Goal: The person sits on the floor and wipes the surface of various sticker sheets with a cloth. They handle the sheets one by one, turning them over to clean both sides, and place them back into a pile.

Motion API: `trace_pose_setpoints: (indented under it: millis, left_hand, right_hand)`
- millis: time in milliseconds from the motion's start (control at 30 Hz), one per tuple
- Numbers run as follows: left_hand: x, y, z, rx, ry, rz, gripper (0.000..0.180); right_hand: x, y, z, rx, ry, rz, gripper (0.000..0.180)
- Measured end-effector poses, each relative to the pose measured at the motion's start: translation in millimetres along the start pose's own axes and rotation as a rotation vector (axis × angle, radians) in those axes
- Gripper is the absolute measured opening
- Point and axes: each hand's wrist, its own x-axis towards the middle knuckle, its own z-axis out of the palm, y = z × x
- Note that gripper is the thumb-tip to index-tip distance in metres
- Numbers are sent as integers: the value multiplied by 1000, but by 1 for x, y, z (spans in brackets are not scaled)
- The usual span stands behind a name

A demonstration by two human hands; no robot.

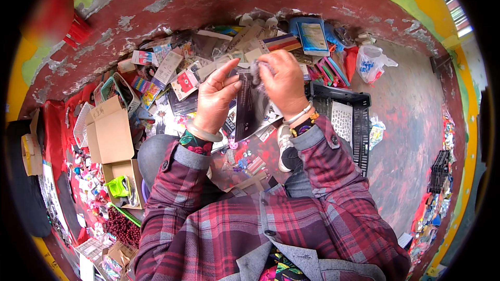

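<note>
1. Presently, the black flat package (pixel 246 108) is positioned between the two hands, above the floor (pixel 401 130) and on the side of the floor's far edge, where the maroon wall (pixel 312 0) begins.
2. Package axis: the long side runs roughly from the person toward the wall. The package appears tilted; its exact angle cannot be told.
3. Left hand (pixel 214 99): situated just beside the package's left edge, with the index finger extended and the other fingers partly curled. Whether it grips the package cannot be told.
4. Right hand (pixel 285 82): closed on a crumpled grey cloth (pixel 257 73), above and to the right of the package.
5. Cloth position: to the left of the right hand, at its fingertips, over the package's far end. Contact with the package cannot be confirmed.
6. Nearer hand: the left, measured to the package's left edge; the cloth lies between the package and the right hand.
7. Surroundings: a black plastic crate (pixel 361 125) stands on the floor, right of the right hand.
</note>
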Motion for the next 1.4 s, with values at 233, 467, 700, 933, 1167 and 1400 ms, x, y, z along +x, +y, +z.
trace_pose_setpoints:
  millis: [233, 467, 700, 933, 1167, 1400]
  left_hand:
    - [5, -1, -12, -185, 27, -48, 44]
    - [1, 6, 0, -149, 109, -99, 35]
    - [8, 28, -18, -220, 131, 24, 34]
    - [11, 48, -23, -199, 166, 48, 33]
    - [8, 32, -22, 169, 21, 0, 36]
    - [5, 37, -7, 249, -89, -26, 36]
  right_hand:
    - [8, -3, -14, 137, 76, 142, 19]
    - [-13, -22, 21, 79, -16, -223, 27]
    - [-31, -29, 26, 178, -159, -234, 28]
    - [-35, -8, 22, 166, -582, -132, 8]
    - [1, -19, -9, 271, -133, 144, 28]
    - [-5, 17, -16, 617, -673, 514, 16]
